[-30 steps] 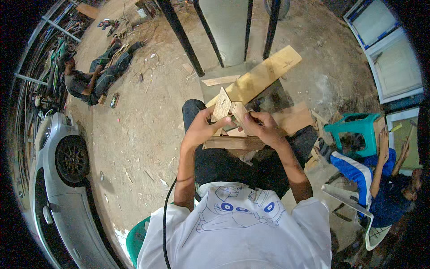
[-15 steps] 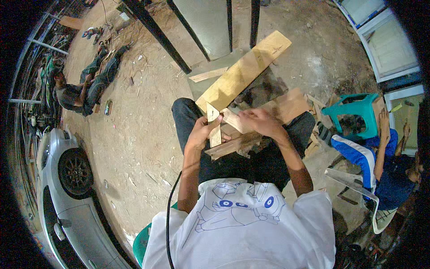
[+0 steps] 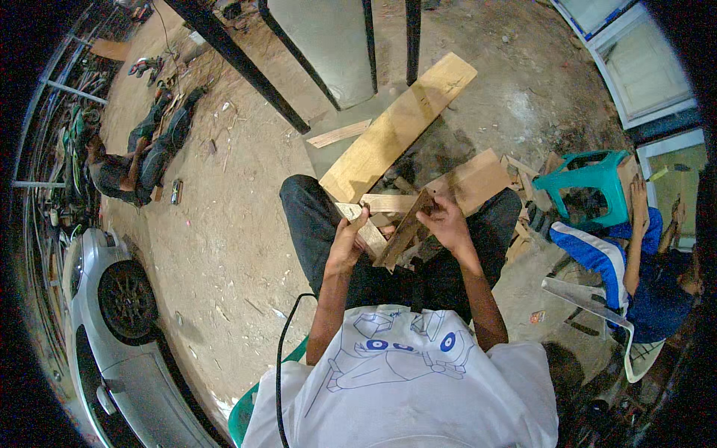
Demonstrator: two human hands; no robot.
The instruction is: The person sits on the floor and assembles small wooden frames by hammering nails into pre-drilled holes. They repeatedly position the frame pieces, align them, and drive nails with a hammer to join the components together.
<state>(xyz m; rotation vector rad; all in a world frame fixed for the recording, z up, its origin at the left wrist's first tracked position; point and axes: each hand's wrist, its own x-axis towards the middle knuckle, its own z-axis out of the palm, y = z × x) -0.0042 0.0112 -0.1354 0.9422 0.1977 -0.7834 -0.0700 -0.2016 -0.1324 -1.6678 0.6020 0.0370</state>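
I sit with dark trousers, and both hands are over my lap. My left hand (image 3: 348,243) grips a pale, short piece of wood (image 3: 360,222) near my left knee. My right hand (image 3: 445,221) holds the upper end of a darker narrow wooden strip (image 3: 403,231) that slants down to the left, its lower end beside the pale piece. More wood offcuts (image 3: 388,203) lie across my knees under the hands. A long light plank (image 3: 399,125) lies on the ground just beyond my knees.
Black metal legs (image 3: 239,67) and a grey panel (image 3: 328,45) stand ahead. A person in blue (image 3: 627,269) sits at right beside a teal plastic stool (image 3: 586,183). Another person (image 3: 142,157) sits on the dirt floor at left. A silver car (image 3: 112,328) is at lower left.
My hands have lowered toward my lap and spread slightly. The right hand now holds the dark strip slanted, and the left hand holds the pale piece lower and to the left.
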